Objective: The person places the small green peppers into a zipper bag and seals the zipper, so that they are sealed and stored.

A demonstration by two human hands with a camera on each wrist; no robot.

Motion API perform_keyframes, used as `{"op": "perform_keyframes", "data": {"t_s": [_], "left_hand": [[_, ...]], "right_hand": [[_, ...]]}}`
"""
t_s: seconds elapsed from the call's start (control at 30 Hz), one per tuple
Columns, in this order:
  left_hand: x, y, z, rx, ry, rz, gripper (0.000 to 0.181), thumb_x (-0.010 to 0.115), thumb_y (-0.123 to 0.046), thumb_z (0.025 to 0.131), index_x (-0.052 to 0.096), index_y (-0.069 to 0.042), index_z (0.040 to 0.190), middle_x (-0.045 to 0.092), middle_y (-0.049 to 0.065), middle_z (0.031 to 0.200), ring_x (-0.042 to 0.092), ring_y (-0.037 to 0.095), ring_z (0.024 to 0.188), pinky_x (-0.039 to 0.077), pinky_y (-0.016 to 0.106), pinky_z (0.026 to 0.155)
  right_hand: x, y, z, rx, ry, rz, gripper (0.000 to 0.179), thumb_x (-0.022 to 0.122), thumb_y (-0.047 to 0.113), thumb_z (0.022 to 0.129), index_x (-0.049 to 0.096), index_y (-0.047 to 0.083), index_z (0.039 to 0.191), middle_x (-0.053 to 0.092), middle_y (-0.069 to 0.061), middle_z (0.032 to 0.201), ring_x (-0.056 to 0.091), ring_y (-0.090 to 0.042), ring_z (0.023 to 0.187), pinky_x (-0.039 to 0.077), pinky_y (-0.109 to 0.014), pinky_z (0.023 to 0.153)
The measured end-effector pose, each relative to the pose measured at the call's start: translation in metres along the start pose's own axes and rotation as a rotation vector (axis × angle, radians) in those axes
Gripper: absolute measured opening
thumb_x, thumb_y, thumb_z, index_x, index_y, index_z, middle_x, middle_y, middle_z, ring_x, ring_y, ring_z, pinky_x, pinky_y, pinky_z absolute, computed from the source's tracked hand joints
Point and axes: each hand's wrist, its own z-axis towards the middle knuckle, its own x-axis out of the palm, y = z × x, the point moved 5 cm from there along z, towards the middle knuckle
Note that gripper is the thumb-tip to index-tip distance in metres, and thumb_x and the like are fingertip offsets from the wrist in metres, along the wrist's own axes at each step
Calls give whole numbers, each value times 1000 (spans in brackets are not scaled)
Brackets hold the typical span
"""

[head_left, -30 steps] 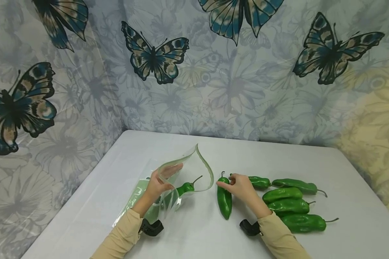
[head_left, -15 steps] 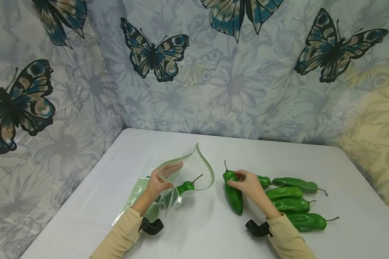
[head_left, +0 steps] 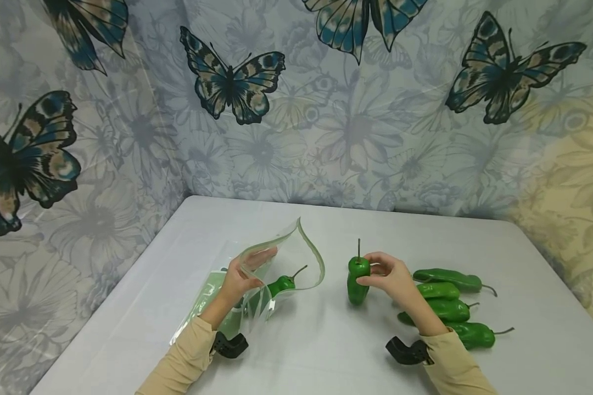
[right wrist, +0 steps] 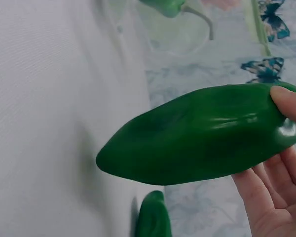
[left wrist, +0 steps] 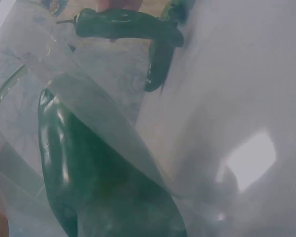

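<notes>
My left hand [head_left: 242,277] holds a clear zip bag [head_left: 316,263] by its side, thumb and fingers spread at the gaping mouth. Inside that bag lies a green pepper [head_left: 281,285], stem toward the opening; the left wrist view shows its large body [left wrist: 89,168] through the plastic. To the right, my right hand [head_left: 392,277] pinches another green pepper [head_left: 358,282] near its top, between thumb and fingers. This one hangs roughly upright above the table, stem up and tip down. In the right wrist view the held pepper [right wrist: 202,136] spans the middle, apart from the bag.
Several more green peppers [head_left: 447,278] lie on the white table [head_left: 316,351] right of my right hand, partly behind the forearm. Flat green-tinted plastic [head_left: 210,293] lies under and left of the bag. Butterfly-patterned cloth [head_left: 356,137] borders the table at the back and left.
My right hand has taken hold of the pepper, lifted it off the table and moved it slightly right, turning it more upright. The left hand and bag have stayed nearly still.
</notes>
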Motion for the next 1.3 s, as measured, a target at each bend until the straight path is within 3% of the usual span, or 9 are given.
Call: {"op": "perform_keyframes", "data": {"t_s": [0.13, 0.33, 0.57, 0.9, 1.3], "left_hand": [[0, 0, 0, -5, 9, -4, 62, 65, -34, 79, 45, -1, 128, 50, 7, 126, 45, 22, 116, 33, 35, 95], [0, 2, 0, 6, 16, -17, 58, 65, -33, 80, 46, -6, 128, 50, 7, 126, 45, 23, 116, 33, 36, 95], [1, 6, -1, 8, 26, -20, 59, 65, -32, 80, 45, -5, 128, 49, 7, 127, 44, 24, 117, 32, 37, 96], [0, 5, -1, 4, 24, -22, 58, 66, -31, 80, 45, -6, 129, 50, 7, 126, 45, 23, 117, 32, 36, 96], [2, 3, -1, -5, 22, -5, 60, 65, -34, 80, 44, -6, 129, 49, 6, 127, 44, 22, 117, 33, 36, 96]], "right_hand": [[-3, 7, -3, -49, 8, 23, 44, 77, 10, 70, 57, -3, 107, 60, -16, 97, 60, -17, 83, 50, -35, 68], [-5, 13, -5, -65, -6, 70, 43, 75, 7, 72, 55, -5, 108, 61, -9, 95, 61, -16, 83, 50, -35, 69], [-9, 19, -9, -158, -82, 208, 27, 66, -2, 79, 52, 2, 101, 59, 3, 96, 61, -10, 82, 50, -27, 68], [-8, 31, -13, -297, -135, 375, 26, 58, -14, 79, 53, 4, 96, 58, -1, 91, 61, -9, 81, 49, -22, 67], [-6, 35, -14, -326, -143, 536, 30, 49, -19, 80, 48, 8, 95, 53, 1, 83, 53, -7, 66, 47, -19, 62]]}}
